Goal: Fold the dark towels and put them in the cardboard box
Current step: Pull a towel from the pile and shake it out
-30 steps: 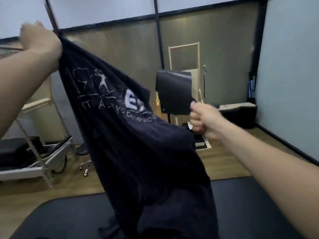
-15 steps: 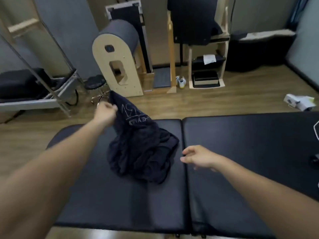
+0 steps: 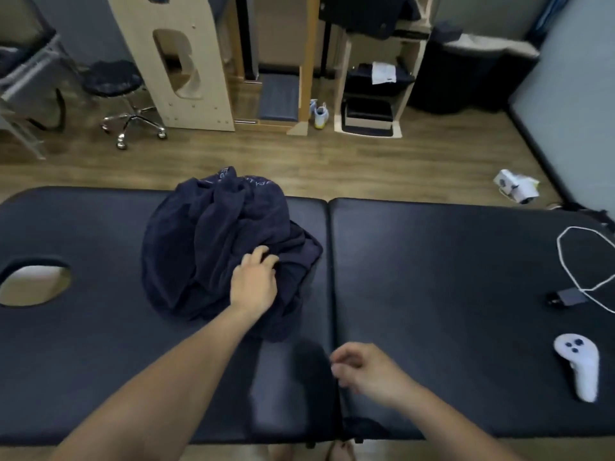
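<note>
A dark navy towel [image 3: 216,247] lies crumpled in a heap on the black padded table [image 3: 449,267], left of the table's middle seam. My left hand [image 3: 254,281] lies on the heap's right side, its fingers curled into the cloth. My right hand [image 3: 361,367] hovers low over the table near the front edge at the seam, fingers loosely curled, holding nothing. No cardboard box is in view.
The table has a face hole [image 3: 33,284] at its left end. On its right end lie a white controller [image 3: 580,367], a white cable [image 3: 579,261] and a small dark plug [image 3: 567,297]. Beyond stand a wheeled stool [image 3: 123,91] and wooden racks.
The towel, held up in the air by both hands a second ago, now lies heaped on the table. My left hand moved from its top corner to its right side; my right hand drew back.
</note>
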The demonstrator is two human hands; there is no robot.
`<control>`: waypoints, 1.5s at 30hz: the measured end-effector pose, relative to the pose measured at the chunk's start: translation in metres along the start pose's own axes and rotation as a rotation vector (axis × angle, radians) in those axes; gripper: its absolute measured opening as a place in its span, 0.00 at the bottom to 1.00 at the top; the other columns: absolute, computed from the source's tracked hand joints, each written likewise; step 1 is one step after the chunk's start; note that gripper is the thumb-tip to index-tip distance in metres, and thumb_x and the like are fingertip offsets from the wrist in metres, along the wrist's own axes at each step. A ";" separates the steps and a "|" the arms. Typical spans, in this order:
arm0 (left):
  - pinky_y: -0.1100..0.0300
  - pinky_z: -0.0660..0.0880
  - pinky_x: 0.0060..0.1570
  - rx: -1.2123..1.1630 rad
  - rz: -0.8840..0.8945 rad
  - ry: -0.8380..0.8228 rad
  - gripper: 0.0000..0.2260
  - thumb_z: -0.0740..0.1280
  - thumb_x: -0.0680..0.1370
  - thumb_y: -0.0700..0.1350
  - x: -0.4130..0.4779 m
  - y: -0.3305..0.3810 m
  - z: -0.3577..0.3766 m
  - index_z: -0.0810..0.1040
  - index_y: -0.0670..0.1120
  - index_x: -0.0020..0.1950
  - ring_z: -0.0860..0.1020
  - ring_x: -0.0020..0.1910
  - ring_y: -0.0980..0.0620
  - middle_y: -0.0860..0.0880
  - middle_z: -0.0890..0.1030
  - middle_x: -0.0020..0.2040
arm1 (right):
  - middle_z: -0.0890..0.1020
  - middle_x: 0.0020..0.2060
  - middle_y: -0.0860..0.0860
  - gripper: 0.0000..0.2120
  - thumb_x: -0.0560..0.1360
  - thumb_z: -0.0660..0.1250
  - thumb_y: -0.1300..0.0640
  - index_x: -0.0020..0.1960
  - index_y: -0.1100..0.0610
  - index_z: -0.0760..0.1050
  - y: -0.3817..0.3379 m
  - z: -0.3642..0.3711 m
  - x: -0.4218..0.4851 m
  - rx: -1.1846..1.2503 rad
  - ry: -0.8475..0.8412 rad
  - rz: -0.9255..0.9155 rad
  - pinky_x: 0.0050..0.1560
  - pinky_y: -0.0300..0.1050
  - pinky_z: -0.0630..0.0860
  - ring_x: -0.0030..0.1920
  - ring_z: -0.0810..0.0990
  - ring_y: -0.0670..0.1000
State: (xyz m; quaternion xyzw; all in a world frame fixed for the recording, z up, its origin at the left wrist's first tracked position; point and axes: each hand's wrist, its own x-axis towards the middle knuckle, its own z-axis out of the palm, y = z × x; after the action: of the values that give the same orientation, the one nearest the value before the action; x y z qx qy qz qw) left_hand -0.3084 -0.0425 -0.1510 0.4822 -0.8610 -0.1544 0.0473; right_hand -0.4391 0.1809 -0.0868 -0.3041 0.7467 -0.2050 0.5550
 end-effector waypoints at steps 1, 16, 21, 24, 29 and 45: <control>0.48 0.70 0.61 0.054 -0.003 0.014 0.16 0.62 0.82 0.47 0.009 -0.002 -0.001 0.73 0.50 0.70 0.70 0.66 0.43 0.49 0.68 0.73 | 0.83 0.41 0.52 0.05 0.78 0.68 0.58 0.53 0.56 0.78 0.004 -0.002 -0.005 0.002 0.029 0.019 0.38 0.34 0.74 0.39 0.81 0.46; 0.46 0.60 0.65 -0.330 -0.204 -0.243 0.13 0.58 0.82 0.53 0.023 -0.024 -0.017 0.81 0.54 0.57 0.66 0.66 0.43 0.53 0.77 0.62 | 0.83 0.41 0.52 0.03 0.80 0.64 0.59 0.50 0.56 0.77 -0.051 0.018 0.021 0.260 0.122 0.116 0.36 0.40 0.73 0.36 0.81 0.48; 0.51 0.68 0.51 -0.581 0.114 -0.006 0.13 0.60 0.77 0.57 -0.053 0.015 -0.068 0.82 0.53 0.46 0.71 0.49 0.48 0.55 0.77 0.41 | 0.85 0.49 0.58 0.24 0.80 0.59 0.39 0.58 0.58 0.79 -0.111 0.044 0.048 0.861 0.094 0.133 0.47 0.51 0.80 0.48 0.84 0.57; 0.53 0.70 0.43 -0.603 0.097 -0.008 0.13 0.63 0.75 0.60 -0.080 0.009 -0.070 0.77 0.52 0.44 0.70 0.41 0.51 0.56 0.73 0.36 | 0.86 0.44 0.58 0.18 0.81 0.61 0.48 0.60 0.60 0.80 -0.133 0.051 0.057 0.856 0.301 0.123 0.42 0.48 0.80 0.44 0.84 0.58; 0.61 0.66 0.34 -0.823 -0.155 -0.149 0.15 0.75 0.73 0.47 -0.093 -0.039 -0.061 0.70 0.49 0.52 0.67 0.29 0.55 0.56 0.67 0.30 | 0.85 0.50 0.58 0.14 0.83 0.59 0.55 0.62 0.61 0.77 -0.140 0.057 0.061 1.100 0.258 0.097 0.45 0.52 0.79 0.51 0.83 0.57; 0.56 0.80 0.31 -1.529 -0.527 0.792 0.06 0.57 0.82 0.36 -0.002 -0.083 -0.226 0.71 0.45 0.54 0.81 0.35 0.42 0.42 0.78 0.45 | 0.81 0.59 0.57 0.19 0.81 0.62 0.45 0.63 0.58 0.72 -0.258 -0.120 0.025 0.995 0.362 -0.220 0.25 0.42 0.76 0.46 0.85 0.56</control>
State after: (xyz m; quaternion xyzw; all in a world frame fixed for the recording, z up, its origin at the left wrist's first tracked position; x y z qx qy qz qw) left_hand -0.1880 -0.1306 0.0373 0.5187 -0.3054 -0.5136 0.6115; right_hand -0.4998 -0.0282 0.0971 -0.0407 0.6069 -0.6398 0.4698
